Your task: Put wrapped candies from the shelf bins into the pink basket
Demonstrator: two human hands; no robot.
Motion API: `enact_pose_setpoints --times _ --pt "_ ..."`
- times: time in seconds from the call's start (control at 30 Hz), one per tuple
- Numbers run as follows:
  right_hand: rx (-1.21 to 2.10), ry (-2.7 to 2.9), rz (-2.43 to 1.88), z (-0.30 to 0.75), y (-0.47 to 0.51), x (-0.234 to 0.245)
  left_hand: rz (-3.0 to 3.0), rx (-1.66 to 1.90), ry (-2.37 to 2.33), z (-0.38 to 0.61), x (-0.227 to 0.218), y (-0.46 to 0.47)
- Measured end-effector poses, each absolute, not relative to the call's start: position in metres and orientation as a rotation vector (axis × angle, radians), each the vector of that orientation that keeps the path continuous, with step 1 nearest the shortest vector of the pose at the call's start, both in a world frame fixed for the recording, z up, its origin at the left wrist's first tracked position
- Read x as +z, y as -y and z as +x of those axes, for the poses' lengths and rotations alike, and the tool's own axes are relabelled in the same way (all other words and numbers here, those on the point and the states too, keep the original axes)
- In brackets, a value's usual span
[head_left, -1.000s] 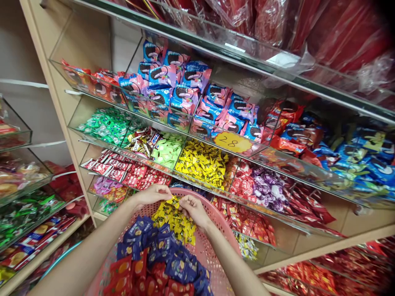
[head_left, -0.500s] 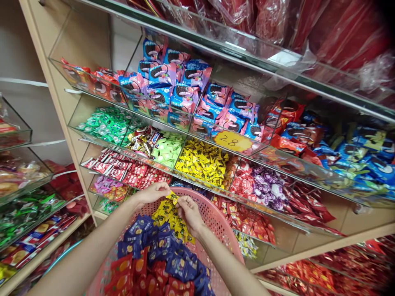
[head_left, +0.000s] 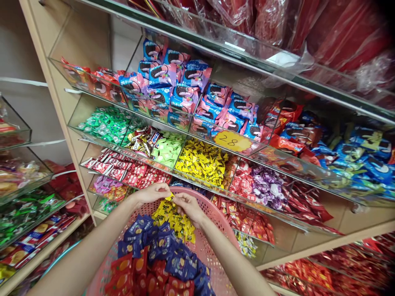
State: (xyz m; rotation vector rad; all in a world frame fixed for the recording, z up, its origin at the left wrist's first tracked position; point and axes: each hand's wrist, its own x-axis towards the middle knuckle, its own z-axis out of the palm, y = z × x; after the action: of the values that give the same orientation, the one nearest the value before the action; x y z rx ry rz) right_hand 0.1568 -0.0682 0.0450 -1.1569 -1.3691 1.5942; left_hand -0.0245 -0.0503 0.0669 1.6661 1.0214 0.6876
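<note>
My left hand [head_left: 153, 194] is pinched at the fingertips on a small yellow wrapped candy [head_left: 169, 197]. From the other side my right hand [head_left: 189, 209] closes thumb and finger on the same candy, hiding part of it. Both hands hover over the far part of a pink perforated basket [head_left: 221, 231]. Yellow candies [head_left: 173, 222] lie in it just below my fingers. Nearer to me in the basket are dark blue packets [head_left: 166, 246] and red packets [head_left: 148, 279].
Glass-fronted shelves rise behind the basket. They hold loose yellow candies [head_left: 202, 162], green candies [head_left: 106, 123], purple candies [head_left: 268, 185] and blue-pink cookie packs [head_left: 166, 84]. A yellow tag [head_left: 232, 141] reads 28. Another shelf unit [head_left: 18, 176] stands at the left.
My right hand has moved slightly left and up, closer to my left hand, and less of the yellow candy shows between them. My left hand has hardly moved.
</note>
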Motion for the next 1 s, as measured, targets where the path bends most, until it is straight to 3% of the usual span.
enact_pose_setpoints --times 0.6,0.8,1.0 --pt "1.457 1.153 -1.259 0.224 0.062 0.031 1.627 0.707 -1.098 -0.022 0.074 0.056" --pt "1.373 1.307 -1.293 0.205 0.067 0.039 1.626 0.691 -1.096 -0.021 0.066 0.051" --pt "0.828 1.900 -1.255 0.180 0.070 0.042 1.608 0.710 -1.073 -0.020 0.066 0.052"
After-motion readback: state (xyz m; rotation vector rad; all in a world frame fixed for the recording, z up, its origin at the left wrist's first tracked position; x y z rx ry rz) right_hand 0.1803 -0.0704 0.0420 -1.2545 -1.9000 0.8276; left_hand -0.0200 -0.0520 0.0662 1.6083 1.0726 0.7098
